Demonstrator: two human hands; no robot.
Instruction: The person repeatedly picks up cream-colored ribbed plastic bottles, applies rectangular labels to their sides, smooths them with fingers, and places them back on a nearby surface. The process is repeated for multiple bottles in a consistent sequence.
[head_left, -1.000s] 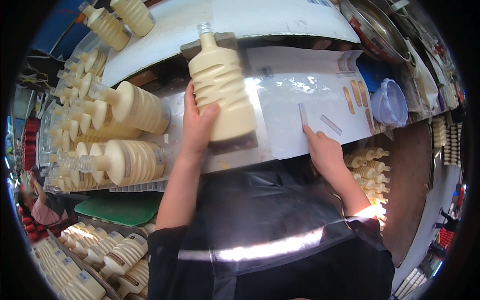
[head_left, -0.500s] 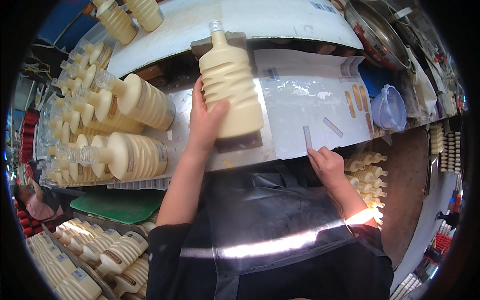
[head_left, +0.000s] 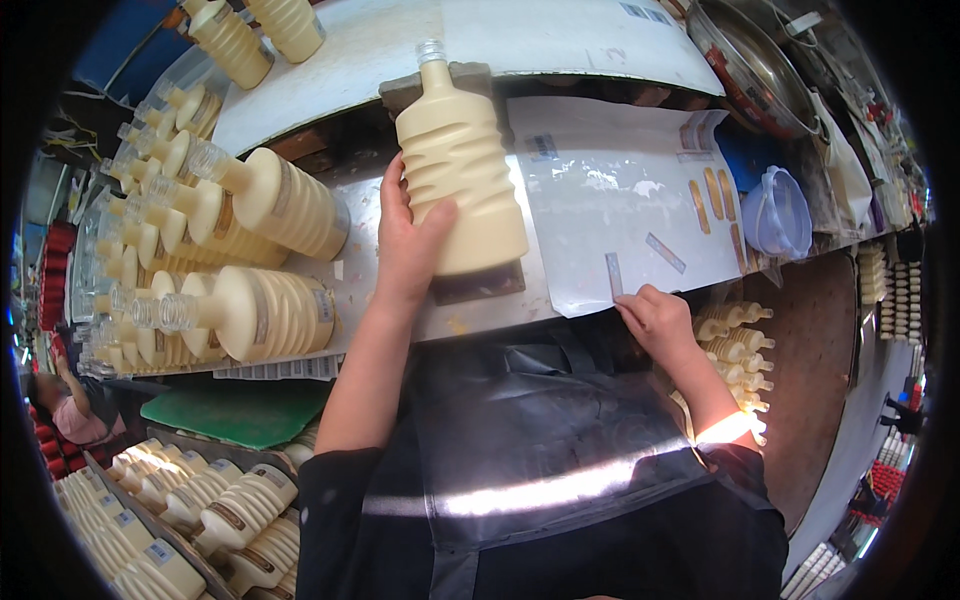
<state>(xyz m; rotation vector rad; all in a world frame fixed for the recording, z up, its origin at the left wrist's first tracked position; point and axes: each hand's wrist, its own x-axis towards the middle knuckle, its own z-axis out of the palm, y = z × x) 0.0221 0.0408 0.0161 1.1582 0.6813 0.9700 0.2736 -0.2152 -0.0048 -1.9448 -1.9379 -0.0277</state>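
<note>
My left hand (head_left: 412, 235) wraps round the lower left side of a cream bottle (head_left: 462, 180) with wavy ridges and a clear threaded neck. The bottle lies with its neck pointing away from me, propped on a dark block at the neck end. At the near edge of a white sheet (head_left: 580, 225), my right hand (head_left: 654, 318) pinches the lower end of a narrow strip label (head_left: 613, 275). Another strip label (head_left: 666, 253) lies slanted on the sheet, just right of it. Farther right on the sheet are several gold-brown oval labels (head_left: 713, 195).
Many cream bottles (head_left: 290, 205) lie stacked on the left of the bench, necks toward the left. A lilac bucket (head_left: 779, 218) stands at the right, with a large metal pan (head_left: 755, 70) behind it. More bottles (head_left: 240, 510) fill a crate at lower left. A person (head_left: 75, 405) is at far left.
My right hand has shifted very slightly at the end of the strip label. The left hand and the bottle stay almost still.
</note>
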